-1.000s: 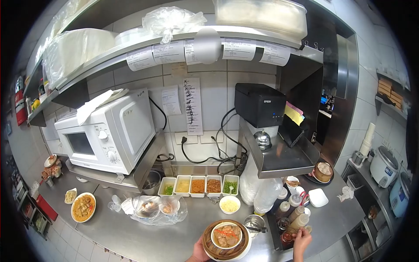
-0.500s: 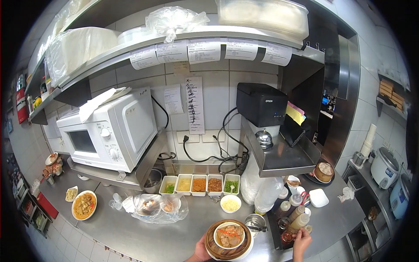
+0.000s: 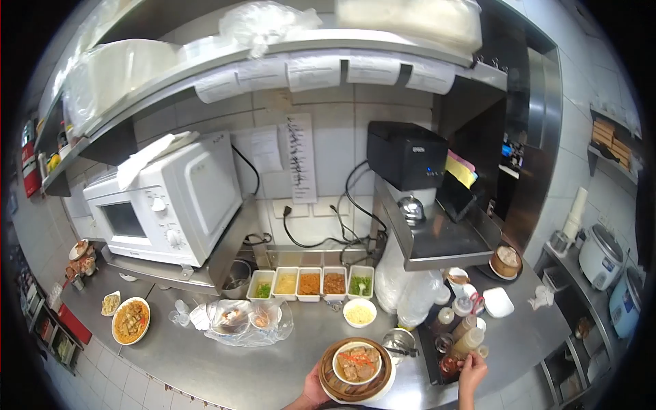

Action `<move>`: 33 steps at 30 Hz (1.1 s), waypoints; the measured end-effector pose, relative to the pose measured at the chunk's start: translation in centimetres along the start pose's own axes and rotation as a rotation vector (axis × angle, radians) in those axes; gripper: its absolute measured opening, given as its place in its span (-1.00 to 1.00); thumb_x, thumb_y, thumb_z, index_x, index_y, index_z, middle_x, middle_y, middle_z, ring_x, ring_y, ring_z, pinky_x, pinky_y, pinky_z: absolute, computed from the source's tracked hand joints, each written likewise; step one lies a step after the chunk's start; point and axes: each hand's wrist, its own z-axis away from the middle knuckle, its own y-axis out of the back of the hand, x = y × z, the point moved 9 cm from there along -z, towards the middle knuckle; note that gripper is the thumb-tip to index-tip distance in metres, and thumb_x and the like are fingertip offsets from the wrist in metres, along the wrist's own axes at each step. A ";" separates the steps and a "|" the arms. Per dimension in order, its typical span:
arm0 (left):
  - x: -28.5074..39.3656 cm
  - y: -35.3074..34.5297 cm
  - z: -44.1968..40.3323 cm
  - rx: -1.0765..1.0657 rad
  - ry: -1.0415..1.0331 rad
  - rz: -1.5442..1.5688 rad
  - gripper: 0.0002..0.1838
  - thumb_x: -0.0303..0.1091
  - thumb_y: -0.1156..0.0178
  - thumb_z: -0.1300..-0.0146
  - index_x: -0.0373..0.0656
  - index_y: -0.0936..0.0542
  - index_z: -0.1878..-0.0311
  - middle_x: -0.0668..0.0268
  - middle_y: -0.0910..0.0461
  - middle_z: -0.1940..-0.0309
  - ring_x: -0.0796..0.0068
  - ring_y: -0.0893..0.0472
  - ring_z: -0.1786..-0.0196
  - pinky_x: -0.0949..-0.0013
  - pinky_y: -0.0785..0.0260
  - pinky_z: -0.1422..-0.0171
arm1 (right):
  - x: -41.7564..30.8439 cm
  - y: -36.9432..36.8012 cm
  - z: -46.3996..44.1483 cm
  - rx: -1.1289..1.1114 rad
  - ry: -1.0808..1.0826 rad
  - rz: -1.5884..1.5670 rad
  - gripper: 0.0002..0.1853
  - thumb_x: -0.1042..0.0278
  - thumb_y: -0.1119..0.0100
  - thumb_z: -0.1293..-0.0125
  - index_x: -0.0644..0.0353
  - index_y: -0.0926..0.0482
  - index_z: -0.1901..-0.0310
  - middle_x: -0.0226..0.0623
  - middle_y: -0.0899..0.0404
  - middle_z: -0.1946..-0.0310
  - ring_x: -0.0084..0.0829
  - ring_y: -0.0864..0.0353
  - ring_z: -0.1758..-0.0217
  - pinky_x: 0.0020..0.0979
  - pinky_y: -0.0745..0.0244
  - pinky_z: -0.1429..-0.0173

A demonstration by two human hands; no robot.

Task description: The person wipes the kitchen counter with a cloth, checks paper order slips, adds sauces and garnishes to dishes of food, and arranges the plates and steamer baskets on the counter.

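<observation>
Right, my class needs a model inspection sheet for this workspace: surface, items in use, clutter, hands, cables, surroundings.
Surface: steel counter, reflective.
Items in use: bamboo steamer over a white plate, holding a bowl of what looks like meat.
Clutter: plastic-wrapped containers and clear cups, left of the steamer.
Hands: left hand against the steamer's side; right hand at the squeeze bottles, its grip unclear.
Cables: black cables along the wall, between microwave and printer.
Surroundings: paper slips hanging overhead; rice cookers at far right.

EPSON on the black printer [image 3: 406, 158], print on hanging paper slips [image 3: 313, 72] too blurred to read
</observation>
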 end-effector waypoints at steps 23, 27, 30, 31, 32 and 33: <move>-0.1 0.7 0.4 0.117 -0.029 -0.194 -0.46 -0.03 0.24 -0.37 -0.15 -0.29 -0.28 0.19 -0.31 -0.26 0.18 -0.29 -0.31 0.05 -0.11 -0.40 | -6.6 -3.1 4.2 -0.261 -0.396 -0.577 -0.80 0.43 -0.10 -0.30 0.35 -0.54 0.12 -0.21 -0.64 0.40 -0.51 -0.62 0.49 -0.58 -0.46 0.44; -0.8 -1.0 0.0 0.017 0.066 0.040 -0.46 -0.01 0.25 -0.38 -0.13 -0.29 -0.29 0.18 -0.29 -0.29 0.16 -0.27 -0.33 0.01 -0.08 -0.41 | -11.5 -7.1 8.4 -0.553 -0.300 -0.533 -0.85 0.42 -0.14 -0.27 0.27 -0.60 0.18 -0.20 -0.65 0.38 -0.51 -0.60 0.50 -0.57 -0.41 0.41; -0.9 -0.8 -0.5 -0.047 0.059 0.056 -0.45 -0.01 0.26 -0.38 -0.13 -0.29 -0.30 0.17 -0.28 -0.30 0.14 -0.26 -0.33 0.01 -0.08 -0.42 | -13.3 -9.4 10.5 -0.639 -0.159 -0.562 -0.86 0.52 -0.13 -0.25 0.35 -0.60 0.18 -0.28 -0.63 0.45 -0.52 -0.62 0.49 -0.57 -0.44 0.36; -0.9 -0.9 -0.4 -0.069 0.063 0.048 -0.46 -0.01 0.26 -0.38 -0.12 -0.29 -0.29 0.17 -0.29 -0.29 0.14 -0.28 -0.32 0.02 -0.09 -0.41 | -13.7 -9.6 10.7 -0.645 -0.156 -0.560 -0.86 0.52 -0.13 -0.25 0.35 -0.60 0.18 -0.28 -0.63 0.45 -0.52 -0.62 0.49 -0.57 -0.44 0.36; -0.8 -0.9 -0.3 -0.067 0.059 0.051 -0.46 -0.01 0.26 -0.38 -0.12 -0.29 -0.29 0.17 -0.29 -0.29 0.14 -0.28 -0.32 0.02 -0.09 -0.41 | -15.7 -9.4 10.6 -0.653 0.074 -0.392 -0.87 0.55 -0.13 -0.24 0.36 -0.60 0.20 -0.26 -0.62 0.45 -0.51 -0.62 0.49 -0.57 -0.45 0.35; -0.9 -1.0 -0.1 -0.058 0.076 0.083 -0.46 -0.01 0.25 -0.38 -0.12 -0.30 -0.29 0.17 -0.30 -0.28 0.15 -0.28 -0.32 0.03 -0.10 -0.40 | -17.5 -9.2 11.1 -0.652 0.300 -0.222 -0.88 0.58 -0.12 -0.22 0.38 -0.60 0.22 -0.23 -0.62 0.45 -0.50 -0.62 0.48 -0.57 -0.46 0.35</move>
